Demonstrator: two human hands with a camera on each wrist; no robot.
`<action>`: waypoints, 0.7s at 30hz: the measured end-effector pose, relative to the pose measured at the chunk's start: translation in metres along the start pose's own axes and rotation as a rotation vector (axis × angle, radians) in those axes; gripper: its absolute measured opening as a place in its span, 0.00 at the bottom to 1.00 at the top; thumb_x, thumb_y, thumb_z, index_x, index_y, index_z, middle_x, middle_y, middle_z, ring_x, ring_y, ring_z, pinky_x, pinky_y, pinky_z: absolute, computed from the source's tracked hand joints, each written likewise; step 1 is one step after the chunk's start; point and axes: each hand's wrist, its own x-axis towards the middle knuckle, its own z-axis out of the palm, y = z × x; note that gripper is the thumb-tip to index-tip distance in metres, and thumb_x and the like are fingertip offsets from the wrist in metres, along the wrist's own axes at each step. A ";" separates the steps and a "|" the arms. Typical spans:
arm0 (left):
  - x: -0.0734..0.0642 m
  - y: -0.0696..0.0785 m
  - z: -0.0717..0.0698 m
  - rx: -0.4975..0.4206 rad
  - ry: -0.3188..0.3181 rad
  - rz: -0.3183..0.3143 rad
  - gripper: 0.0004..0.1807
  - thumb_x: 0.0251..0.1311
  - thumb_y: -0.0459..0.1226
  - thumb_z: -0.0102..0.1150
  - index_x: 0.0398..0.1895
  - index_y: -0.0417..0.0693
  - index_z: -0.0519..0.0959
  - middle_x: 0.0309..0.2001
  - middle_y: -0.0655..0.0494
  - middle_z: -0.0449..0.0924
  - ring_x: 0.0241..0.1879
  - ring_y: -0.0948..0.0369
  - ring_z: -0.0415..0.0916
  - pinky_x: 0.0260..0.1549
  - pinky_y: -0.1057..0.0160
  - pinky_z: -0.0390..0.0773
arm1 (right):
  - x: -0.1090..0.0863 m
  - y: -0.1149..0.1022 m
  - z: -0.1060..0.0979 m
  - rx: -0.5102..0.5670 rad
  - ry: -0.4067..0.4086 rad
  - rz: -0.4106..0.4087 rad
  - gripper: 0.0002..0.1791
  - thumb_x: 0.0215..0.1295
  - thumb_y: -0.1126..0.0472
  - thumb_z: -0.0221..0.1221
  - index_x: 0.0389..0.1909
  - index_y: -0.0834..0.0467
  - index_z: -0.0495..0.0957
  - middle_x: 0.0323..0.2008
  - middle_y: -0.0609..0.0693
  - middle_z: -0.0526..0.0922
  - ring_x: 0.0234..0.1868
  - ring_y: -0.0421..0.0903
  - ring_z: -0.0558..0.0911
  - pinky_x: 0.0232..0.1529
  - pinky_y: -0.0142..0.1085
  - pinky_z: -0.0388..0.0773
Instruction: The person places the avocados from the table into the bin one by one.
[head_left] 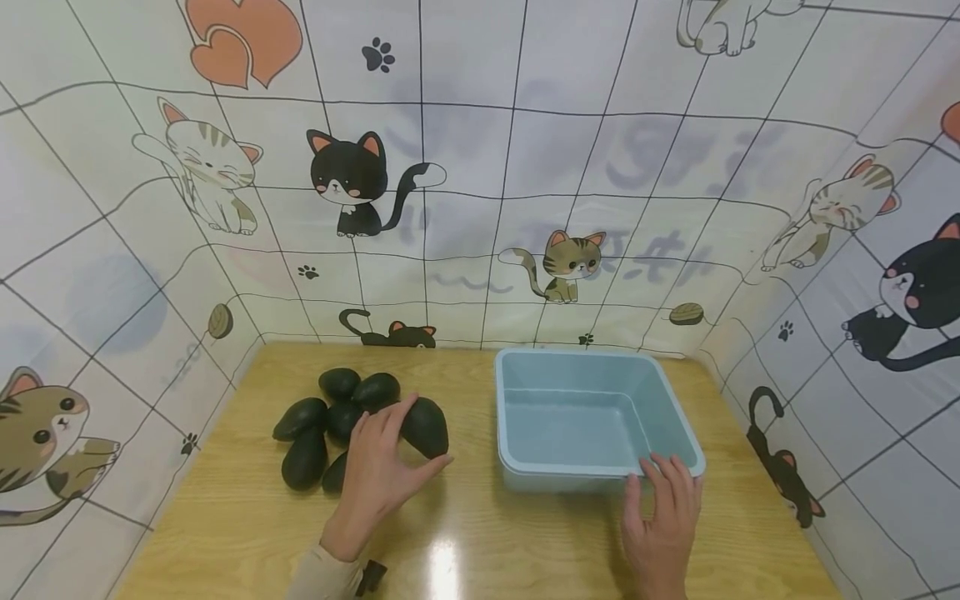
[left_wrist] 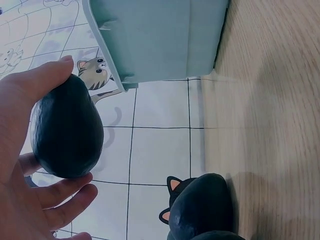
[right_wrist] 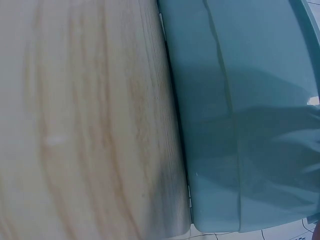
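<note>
A dark green avocado (head_left: 425, 427) is held up by my left hand (head_left: 381, 467), pinched between the thumb and fingers. In the left wrist view the same avocado (left_wrist: 67, 127) hangs clear of the table. Just left of it on the table lies a cluster of several more avocados (head_left: 303, 460), partly hidden by my left hand. My right hand (head_left: 663, 521) rests its fingers over the front rim of a light blue plastic bin (head_left: 570, 469), near the right corner, with the thumb against the outer wall. The right wrist view shows the bin's outer side (right_wrist: 210, 125).
The wooden table (head_left: 480, 542) meets walls covered in cat-print sheeting (head_left: 465, 167) at the back and both sides. The bin stands right of centre, close to the back wall. A strip of table separates it from the avocados.
</note>
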 end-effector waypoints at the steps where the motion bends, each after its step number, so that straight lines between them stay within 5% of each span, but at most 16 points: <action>1: 0.001 0.001 0.000 -0.001 -0.001 0.001 0.56 0.37 0.63 0.85 0.72 0.48 0.76 0.60 0.45 0.85 0.61 0.44 0.82 0.67 0.29 0.71 | 0.000 0.000 0.000 -0.001 0.000 0.002 0.19 0.76 0.54 0.61 0.49 0.69 0.85 0.53 0.67 0.85 0.62 0.73 0.76 0.75 0.79 0.50; 21: 0.011 0.008 -0.006 0.017 0.044 0.024 0.57 0.36 0.62 0.86 0.71 0.47 0.76 0.60 0.44 0.85 0.60 0.44 0.83 0.67 0.30 0.72 | -0.002 0.000 -0.001 -0.014 -0.010 0.013 0.19 0.76 0.55 0.61 0.49 0.69 0.85 0.54 0.67 0.85 0.64 0.71 0.75 0.77 0.76 0.51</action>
